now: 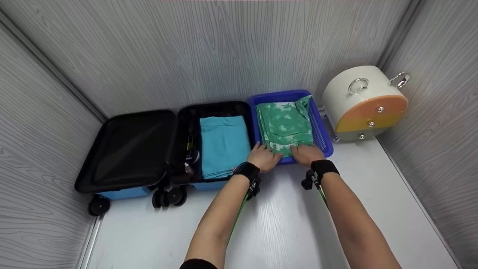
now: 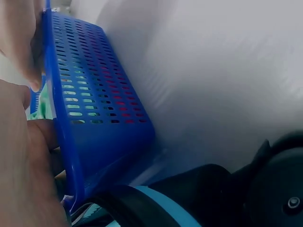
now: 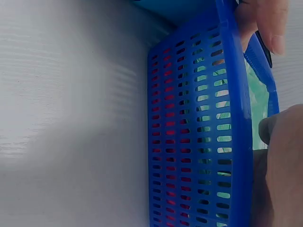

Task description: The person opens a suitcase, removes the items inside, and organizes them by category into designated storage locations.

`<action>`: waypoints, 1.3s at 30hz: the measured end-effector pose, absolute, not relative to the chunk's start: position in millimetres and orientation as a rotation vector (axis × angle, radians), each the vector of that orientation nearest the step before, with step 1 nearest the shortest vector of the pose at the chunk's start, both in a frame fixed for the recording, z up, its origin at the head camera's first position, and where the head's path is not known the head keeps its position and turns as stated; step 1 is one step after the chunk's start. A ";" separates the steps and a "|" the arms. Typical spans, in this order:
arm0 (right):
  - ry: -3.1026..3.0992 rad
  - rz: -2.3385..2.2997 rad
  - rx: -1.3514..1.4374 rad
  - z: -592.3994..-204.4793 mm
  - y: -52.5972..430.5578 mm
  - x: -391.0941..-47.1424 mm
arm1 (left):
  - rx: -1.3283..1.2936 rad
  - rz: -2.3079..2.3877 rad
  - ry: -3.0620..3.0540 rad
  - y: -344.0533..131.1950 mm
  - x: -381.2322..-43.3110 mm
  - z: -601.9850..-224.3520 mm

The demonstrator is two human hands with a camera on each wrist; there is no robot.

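Folded green-and-white tie-dyed clothing (image 1: 284, 121) lies in a blue perforated basket (image 1: 321, 134). At the basket's near left corner, my left hand (image 1: 264, 157) reaches over the rim, its fingers spread at the clothing's left edge and its thumb near the front fold. My right hand (image 1: 308, 154) is at the near right, thumb against the front of the clothing; its other fingertips are hidden. In the left wrist view, fingers (image 2: 45, 132) pass inside the basket rim. The right wrist view shows the thumb beside green cloth, and something red shows low through the basket's slots.
An open suitcase (image 1: 129, 149) with black lining stands left of the basket. Folded turquoise cloth (image 1: 225, 144) and small dark items (image 1: 192, 155) lie in its right half. A cream drum-shaped bag or case (image 1: 358, 89) with an orange, yellow and grey-green striped front stands at right, by the walls.
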State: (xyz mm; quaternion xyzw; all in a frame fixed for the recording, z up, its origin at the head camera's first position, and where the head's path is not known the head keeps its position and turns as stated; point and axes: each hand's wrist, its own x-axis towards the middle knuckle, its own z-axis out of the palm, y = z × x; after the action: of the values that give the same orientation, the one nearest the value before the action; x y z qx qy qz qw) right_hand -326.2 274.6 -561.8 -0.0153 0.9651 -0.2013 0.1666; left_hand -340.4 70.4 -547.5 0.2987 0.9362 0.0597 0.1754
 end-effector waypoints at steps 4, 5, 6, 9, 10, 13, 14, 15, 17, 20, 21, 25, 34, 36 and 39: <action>2.732 -0.617 -0.047 -560.4 275.3 -325.5 | 0.847 0.322 2.655 63.4 -342.4 -548.6; 2.743 -0.631 -0.049 -560.1 275.7 -325.1 | 0.843 0.386 2.659 59.9 -343.7 -548.8; 2.757 -0.651 -0.052 -559.9 276.0 -324.7 | 0.839 0.453 2.664 55.8 -345.2 -548.9; 2.813 -0.724 -0.049 -558.8 275.8 -323.7 | 0.811 0.609 2.685 39.2 -350.3 -547.4; 2.831 -0.758 -0.041 -558.0 274.8 -323.6 | 0.800 0.635 2.695 32.7 -352.1 -546.6; 2.864 -0.851 -0.026 -554.8 270.0 -324.8 | 0.746 0.693 2.710 10.5 -355.4 -542.6; 2.868 -0.872 -0.030 -553.3 267.7 -325.4 | 0.730 0.700 2.714 2.9 -356.3 -541.5; 2.869 -0.899 -0.030 -551.7 265.1 -326.1 | 0.709 0.715 2.715 -4.7 -356.6 -540.0; 2.872 -0.935 -0.039 -548.3 259.1 -327.5 | 0.670 0.755 2.712 -18.9 -356.6 -536.9; 2.877 -0.997 -0.071 -543.5 248.6 -329.5 | 0.616 0.789 2.719 -36.3 -356.4 -533.3; 2.875 -1.030 -0.083 -541.9 244.7 -330.0 | 0.597 0.802 2.723 -41.4 -356.0 -532.0; 2.859 -1.161 -0.157 -536.3 225.7 -331.7 | 0.510 0.834 2.721 -59.9 -355.3 -529.3; 2.559 -1.592 -0.229 -525.8 172.4 -323.6 | 0.070 0.980 2.526 -100.6 -346.6 -535.4; 2.367 -1.734 -0.198 -526.6 160.3 -320.3 | -0.018 0.975 2.489 -107.0 -345.0 -539.7; 2.059 -1.888 -0.113 -530.2 143.7 -317.0 | -0.096 0.976 2.450 -114.2 -341.0 -545.0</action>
State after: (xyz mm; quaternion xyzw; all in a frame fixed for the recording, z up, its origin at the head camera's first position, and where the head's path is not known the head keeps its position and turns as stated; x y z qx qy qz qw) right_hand -317.0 143.7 -530.2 -0.0399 0.7255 -0.6652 0.1721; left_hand -341.0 -114.2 -545.0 -0.0351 0.8992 0.3583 0.2486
